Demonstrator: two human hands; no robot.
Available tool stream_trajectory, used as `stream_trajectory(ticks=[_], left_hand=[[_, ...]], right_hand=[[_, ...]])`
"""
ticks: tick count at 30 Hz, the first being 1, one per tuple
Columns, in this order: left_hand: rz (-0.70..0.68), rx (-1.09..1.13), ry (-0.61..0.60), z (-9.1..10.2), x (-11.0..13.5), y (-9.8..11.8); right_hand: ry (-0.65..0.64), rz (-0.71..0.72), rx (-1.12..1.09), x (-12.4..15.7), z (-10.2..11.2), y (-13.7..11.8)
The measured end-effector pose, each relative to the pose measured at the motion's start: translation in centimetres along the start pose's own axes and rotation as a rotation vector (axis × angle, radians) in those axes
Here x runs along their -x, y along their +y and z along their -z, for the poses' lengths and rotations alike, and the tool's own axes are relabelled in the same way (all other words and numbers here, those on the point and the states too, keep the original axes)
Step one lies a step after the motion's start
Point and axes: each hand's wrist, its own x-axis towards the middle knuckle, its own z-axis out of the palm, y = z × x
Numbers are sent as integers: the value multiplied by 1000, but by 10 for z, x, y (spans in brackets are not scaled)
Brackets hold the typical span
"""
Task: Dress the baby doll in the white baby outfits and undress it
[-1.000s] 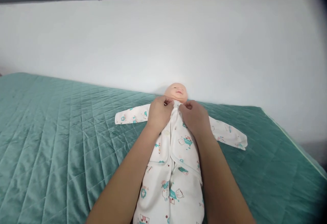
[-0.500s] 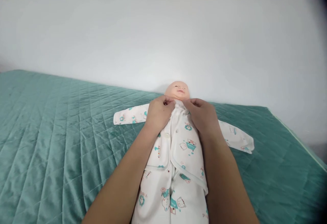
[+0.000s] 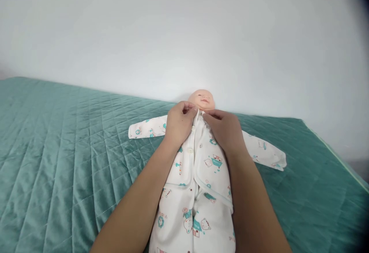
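A baby doll (image 3: 202, 99) lies on its back on a teal quilted bed cover (image 3: 63, 149), head toward the wall. It wears a white sleepsuit (image 3: 201, 176) printed with small teal and pink animals, sleeves spread out to both sides. My left hand (image 3: 179, 124) pinches the left edge of the suit's front at the collar. My right hand (image 3: 223, 130) pinches the right edge just under the doll's chin. Both hands meet at the neckline. The lower front flap lies folded open.
A plain white wall (image 3: 184, 45) rises directly behind the doll's head. The bed's right edge (image 3: 334, 153) runs diagonally toward the near right, with dark floor beyond it. Quilted cover stretches far to the left.
My right hand has shifted left, back toward the collar's middle, closing the gap between the two front edges. The left hand has stayed at the neckline. The view rose slightly.
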Motion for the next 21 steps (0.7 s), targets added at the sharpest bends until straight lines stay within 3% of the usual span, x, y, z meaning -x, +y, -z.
stream_trajectory(ticks=[10,21], left_hand=[[-5,-32,-102,1,1,1],[80,-190,-94,1,2,10]], right_hand=[[-64,36,-369,-3,2,18],[-75,3,-277,-5,2,15]])
